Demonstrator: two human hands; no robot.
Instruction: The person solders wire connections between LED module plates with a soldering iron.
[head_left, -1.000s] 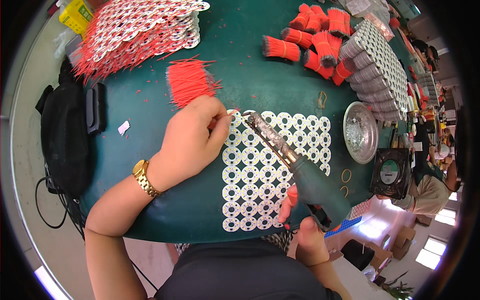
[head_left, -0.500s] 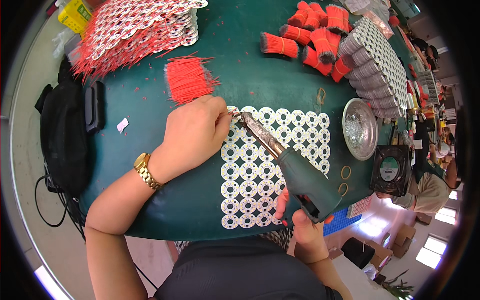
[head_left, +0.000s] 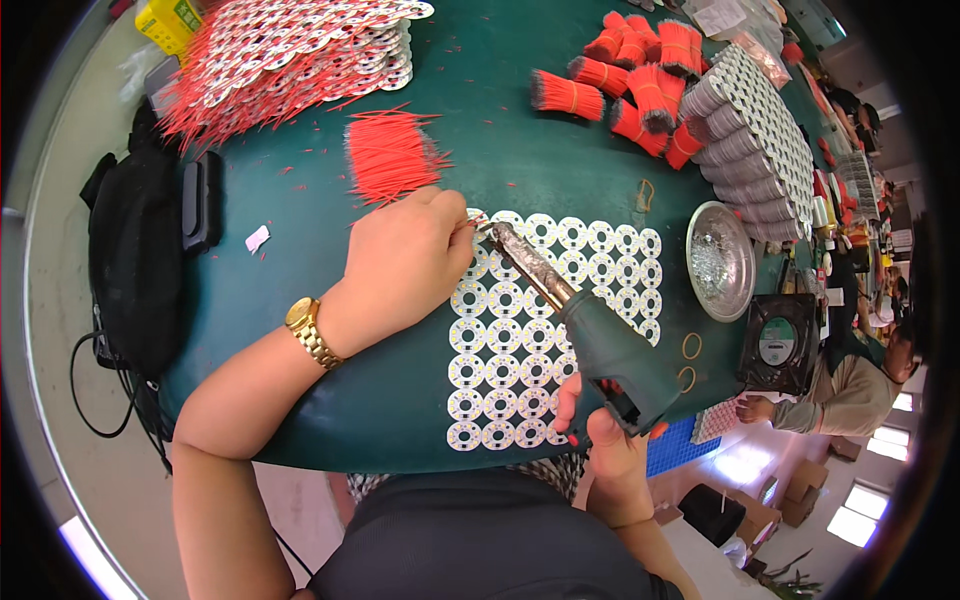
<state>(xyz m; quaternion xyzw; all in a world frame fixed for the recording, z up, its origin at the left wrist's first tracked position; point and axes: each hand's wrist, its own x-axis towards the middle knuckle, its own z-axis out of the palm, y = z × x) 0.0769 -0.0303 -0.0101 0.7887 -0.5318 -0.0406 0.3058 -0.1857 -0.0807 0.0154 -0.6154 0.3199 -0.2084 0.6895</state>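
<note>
A panel of round white LED boards (head_left: pixel 501 370) lies flat on the green table in front of me. My left hand (head_left: pixel 405 262), a gold watch on its wrist, is closed in a pinch over the panel's far left corner. A thin red wire (head_left: pixel 480 226) shows at its fingertips; its far end is hard to make out. My right hand (head_left: pixel 612 455) grips a dark green soldering gun (head_left: pixel 622 355) from below. The gun's metal tip meets the corner board right beside the pinched fingers. Just beyond my left hand is a loose pile of red wires (head_left: pixel 392 155).
Wired boards (head_left: pixel 300 50) are stacked far left. Bundles of red wires (head_left: pixel 640 85) and a tall stack of bare boards (head_left: pixel 765 130) stand far right, with a metal dish (head_left: pixel 720 262) and a black fan (head_left: pixel 780 343) nearer. A black bag (head_left: pixel 135 260) lies left. Another person (head_left: pixel 850 395) sits right.
The whole view has shifted slightly, with the table's things a little further right. My pinch and the gun's tip stay together at the panel's corner. The other person's hand now shows more.
</note>
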